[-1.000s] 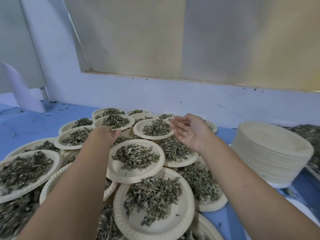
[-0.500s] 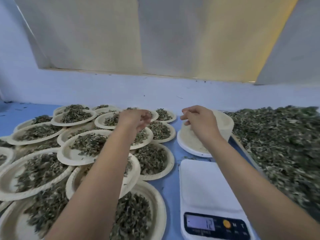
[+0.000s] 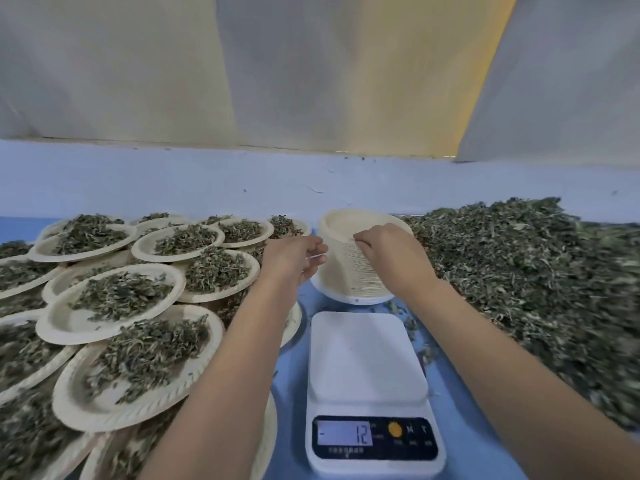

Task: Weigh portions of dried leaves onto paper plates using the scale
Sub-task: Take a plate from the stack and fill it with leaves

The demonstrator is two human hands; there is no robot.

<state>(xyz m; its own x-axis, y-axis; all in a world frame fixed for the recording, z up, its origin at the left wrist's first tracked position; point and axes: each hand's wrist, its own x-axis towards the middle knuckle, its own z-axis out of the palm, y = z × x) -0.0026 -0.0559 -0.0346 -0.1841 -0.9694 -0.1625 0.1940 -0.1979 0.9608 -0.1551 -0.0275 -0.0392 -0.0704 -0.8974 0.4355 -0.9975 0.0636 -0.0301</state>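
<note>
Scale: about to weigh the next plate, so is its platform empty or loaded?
Empty: the scale has a bare white platform, no plate on it.

**Paper, Plastic and Dry Leaves**

The stack of paper plates [image 3: 349, 271] is thick cream paper, dull, with little ridges round the rims. The filled plates [image 3: 69, 327] are the same paper. The dried leaves [image 3: 536, 271] look rough, crumbly and dull. The scale [image 3: 367, 355] is smooth white plastic with a soft shine, and its screen panel [image 3: 374, 438] is dark and glossy. The table [image 3: 457, 445] is smooth and blue.
</note>
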